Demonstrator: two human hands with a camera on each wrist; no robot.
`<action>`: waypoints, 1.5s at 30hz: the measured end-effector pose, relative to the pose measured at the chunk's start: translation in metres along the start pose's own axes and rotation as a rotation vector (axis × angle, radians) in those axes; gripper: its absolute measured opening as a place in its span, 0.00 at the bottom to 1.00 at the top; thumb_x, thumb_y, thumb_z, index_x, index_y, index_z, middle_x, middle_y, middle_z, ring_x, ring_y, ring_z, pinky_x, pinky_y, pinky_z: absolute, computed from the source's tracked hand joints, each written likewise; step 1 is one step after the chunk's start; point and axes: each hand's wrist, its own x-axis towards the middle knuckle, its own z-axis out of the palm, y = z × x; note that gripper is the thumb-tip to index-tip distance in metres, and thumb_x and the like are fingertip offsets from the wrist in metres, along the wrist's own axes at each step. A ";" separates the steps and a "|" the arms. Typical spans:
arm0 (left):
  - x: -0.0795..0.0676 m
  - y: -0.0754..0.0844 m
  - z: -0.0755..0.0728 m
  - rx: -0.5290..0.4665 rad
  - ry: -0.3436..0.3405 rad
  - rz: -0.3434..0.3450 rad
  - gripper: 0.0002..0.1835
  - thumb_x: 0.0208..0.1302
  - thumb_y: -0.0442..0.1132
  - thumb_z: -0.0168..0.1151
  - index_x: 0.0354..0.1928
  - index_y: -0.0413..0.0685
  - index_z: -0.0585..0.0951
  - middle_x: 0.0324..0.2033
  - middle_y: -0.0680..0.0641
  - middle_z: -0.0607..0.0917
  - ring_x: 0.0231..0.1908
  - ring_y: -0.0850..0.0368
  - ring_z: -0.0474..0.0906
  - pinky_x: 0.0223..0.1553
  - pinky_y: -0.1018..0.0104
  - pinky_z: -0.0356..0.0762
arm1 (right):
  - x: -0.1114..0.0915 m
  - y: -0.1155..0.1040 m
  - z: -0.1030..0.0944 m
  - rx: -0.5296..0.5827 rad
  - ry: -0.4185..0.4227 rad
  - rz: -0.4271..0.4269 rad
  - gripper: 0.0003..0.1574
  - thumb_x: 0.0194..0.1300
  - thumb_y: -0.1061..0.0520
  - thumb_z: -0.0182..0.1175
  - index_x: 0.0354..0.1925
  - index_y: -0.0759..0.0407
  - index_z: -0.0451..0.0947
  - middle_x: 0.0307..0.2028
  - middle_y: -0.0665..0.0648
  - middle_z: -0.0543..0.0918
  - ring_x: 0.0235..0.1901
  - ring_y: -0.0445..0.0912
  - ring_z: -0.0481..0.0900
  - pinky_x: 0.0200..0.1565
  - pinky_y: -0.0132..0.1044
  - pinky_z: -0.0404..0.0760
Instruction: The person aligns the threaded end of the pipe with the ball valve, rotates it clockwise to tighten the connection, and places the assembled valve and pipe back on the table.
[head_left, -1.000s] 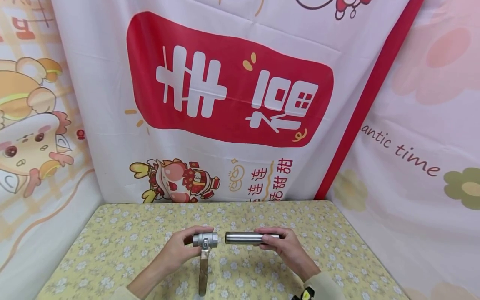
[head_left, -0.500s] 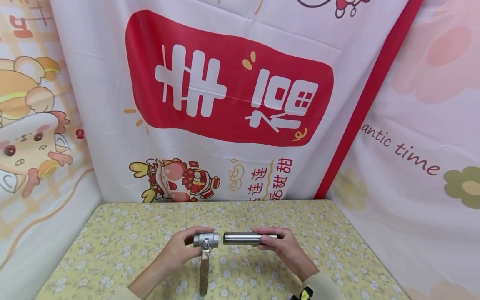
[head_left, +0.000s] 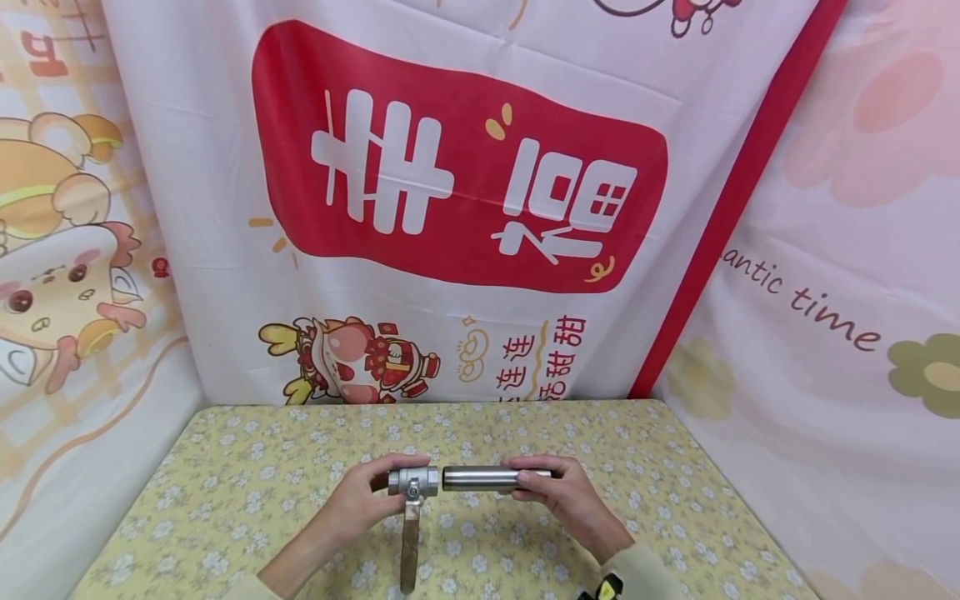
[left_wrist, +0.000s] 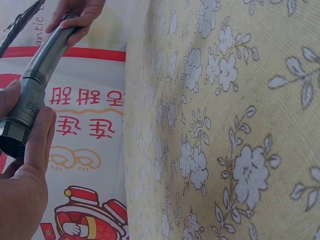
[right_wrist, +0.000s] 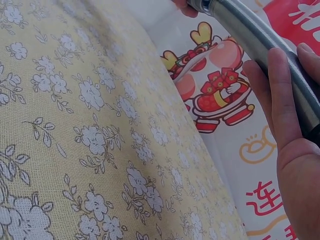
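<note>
My left hand (head_left: 362, 497) grips a metal ball valve (head_left: 413, 481) between thumb and fingers, its long lever handle (head_left: 409, 546) pointing toward me. Opposite it, my right hand (head_left: 564, 493) holds a steel pipe (head_left: 480, 477) level, thumb on the near side and fingers over the far side. The pipe's left end is lined up with the valve's right opening, only a sliver apart in the head view. Threads show at that end of the pipe (left_wrist: 47, 57) in the left wrist view, right at the valve body (left_wrist: 30, 102). Part of the pipe lies hidden under my right fingers (right_wrist: 282, 90).
Beneath both hands is a table (head_left: 247, 492) covered in yellow floral cloth. A printed white curtain (head_left: 225, 350) with a red panel hangs along its far edge, and more printed curtains (head_left: 795, 400) flank it at left and right.
My right hand has brought the pipe leftward, narrowing the gap to the valve. The left hand and valve have shifted very slightly right.
</note>
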 end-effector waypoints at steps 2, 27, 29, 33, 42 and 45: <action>0.000 0.000 0.000 -0.001 -0.003 0.001 0.26 0.71 0.33 0.70 0.70 0.48 0.84 0.68 0.33 0.80 0.52 0.48 0.82 0.42 0.63 0.87 | 0.000 0.001 0.000 0.000 -0.003 -0.002 0.18 0.75 0.64 0.68 0.61 0.61 0.89 0.56 0.54 0.92 0.53 0.49 0.92 0.55 0.39 0.90; -0.001 0.001 0.001 0.001 -0.012 0.010 0.26 0.72 0.32 0.69 0.70 0.48 0.84 0.70 0.32 0.79 0.51 0.48 0.80 0.42 0.62 0.87 | 0.004 0.004 0.006 0.002 -0.026 0.009 0.18 0.75 0.63 0.68 0.61 0.62 0.89 0.57 0.55 0.92 0.53 0.48 0.93 0.55 0.38 0.90; -0.002 0.001 0.001 -0.002 -0.012 0.005 0.25 0.72 0.33 0.69 0.70 0.49 0.84 0.70 0.32 0.79 0.52 0.48 0.79 0.42 0.62 0.86 | 0.004 0.004 0.006 0.002 -0.025 0.011 0.18 0.75 0.63 0.68 0.61 0.62 0.89 0.57 0.55 0.92 0.52 0.48 0.93 0.54 0.38 0.90; -0.002 0.001 0.001 -0.005 -0.012 -0.007 0.25 0.73 0.34 0.69 0.70 0.50 0.84 0.70 0.33 0.79 0.53 0.48 0.80 0.42 0.64 0.85 | 0.005 0.005 0.005 -0.005 -0.026 0.010 0.19 0.76 0.63 0.68 0.62 0.64 0.88 0.57 0.55 0.92 0.52 0.49 0.93 0.54 0.38 0.90; -0.003 0.001 -0.001 0.003 -0.014 0.004 0.26 0.72 0.33 0.69 0.70 0.50 0.84 0.69 0.33 0.79 0.53 0.48 0.80 0.42 0.63 0.85 | 0.006 0.003 0.008 0.001 -0.022 0.012 0.18 0.76 0.63 0.67 0.61 0.62 0.89 0.56 0.55 0.92 0.51 0.49 0.93 0.54 0.38 0.90; -0.003 0.002 -0.001 0.003 -0.011 0.003 0.25 0.73 0.33 0.69 0.70 0.50 0.84 0.70 0.33 0.79 0.53 0.48 0.80 0.42 0.63 0.85 | 0.006 0.002 0.010 0.004 -0.016 0.016 0.21 0.76 0.62 0.68 0.64 0.67 0.86 0.56 0.55 0.92 0.50 0.49 0.93 0.54 0.38 0.90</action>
